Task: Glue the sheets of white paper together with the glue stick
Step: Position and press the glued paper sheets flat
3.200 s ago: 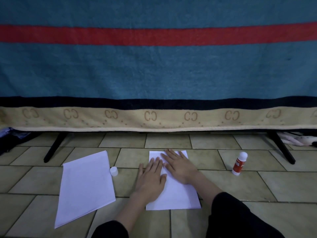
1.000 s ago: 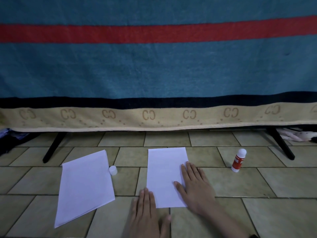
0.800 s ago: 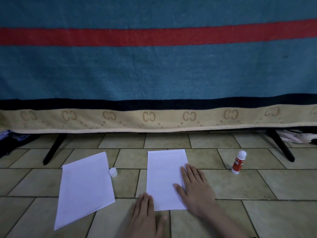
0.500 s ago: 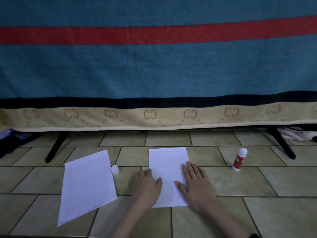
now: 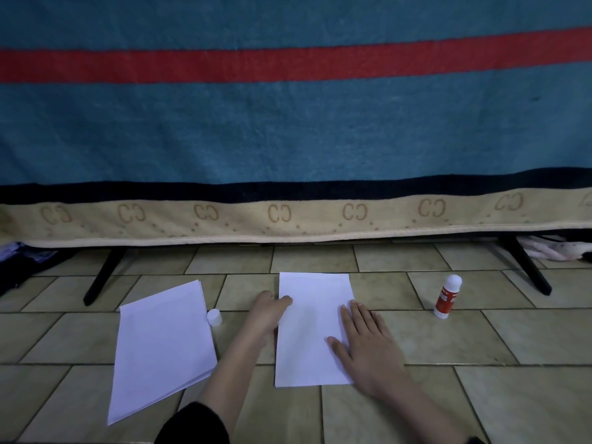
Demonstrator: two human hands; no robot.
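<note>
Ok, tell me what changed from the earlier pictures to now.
The left hand moved forward along the left edge of the centre sheet; the right hand slid back toward its near right side, pressing flat. Paper stack, cap and glue stick stayed put.

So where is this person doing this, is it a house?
Probably a room at home, on the floor. The papers lie on beige floor tiles, a big blue blanket with a red stripe hangs over a black-legged frame, and clothes lie bundled underneath.
</note>
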